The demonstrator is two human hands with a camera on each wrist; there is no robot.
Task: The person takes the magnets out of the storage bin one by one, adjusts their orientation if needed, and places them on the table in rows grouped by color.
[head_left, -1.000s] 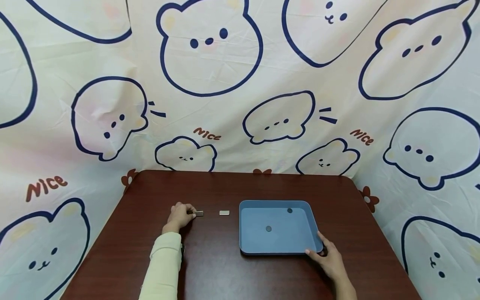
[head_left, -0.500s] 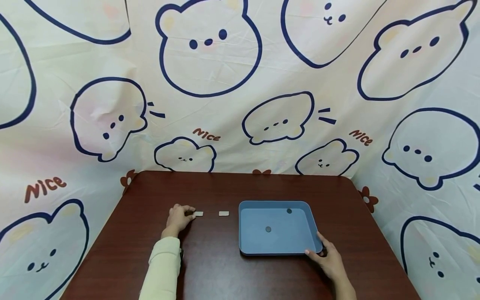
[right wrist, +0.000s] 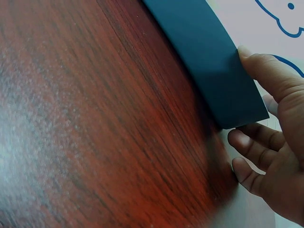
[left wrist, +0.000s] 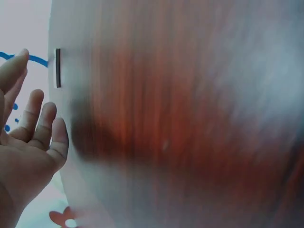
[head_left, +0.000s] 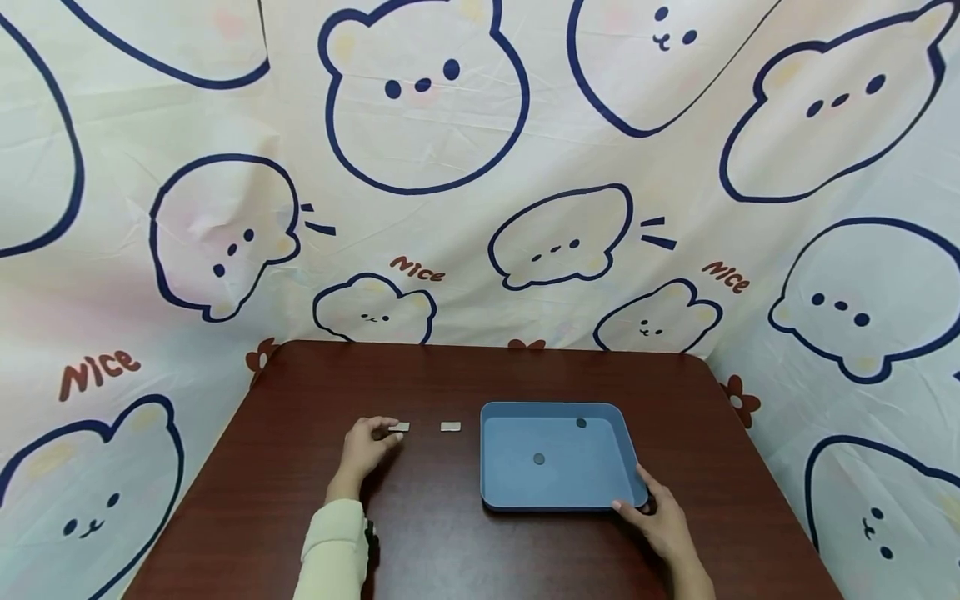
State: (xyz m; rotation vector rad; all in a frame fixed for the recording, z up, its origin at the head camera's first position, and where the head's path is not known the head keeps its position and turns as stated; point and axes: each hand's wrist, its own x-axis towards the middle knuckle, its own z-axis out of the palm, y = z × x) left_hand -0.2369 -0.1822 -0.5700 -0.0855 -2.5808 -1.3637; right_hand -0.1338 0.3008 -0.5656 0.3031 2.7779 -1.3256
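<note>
My left hand point(head_left: 366, 454) is at the left end of a small pale rectangular piece point(head_left: 401, 427) on the table, thumb and index finger parted; whether they touch it I cannot tell. A second similar piece point(head_left: 451, 427) lies to its right. In the left wrist view the fingers are loosely bent, and one thin piece point(left wrist: 57, 68) lies apart from them. With thumb on the rim and fingers beneath, my right hand point(head_left: 662, 518) grips the near right corner of a blue tray point(head_left: 570, 487). Inside lie two small dark discs, one near the middle point(head_left: 538, 458) and one near the back point(head_left: 581, 423).
The dark brown wooden table point(head_left: 435, 542) carries everything. A cloth printed with cartoon bears point(head_left: 427, 133) hangs behind it and along both sides.
The left piece went from tilted to lying flat. My left fingers have spread apart around it, and the hand has shifted slightly. My right hand and the tray stay in place.
</note>
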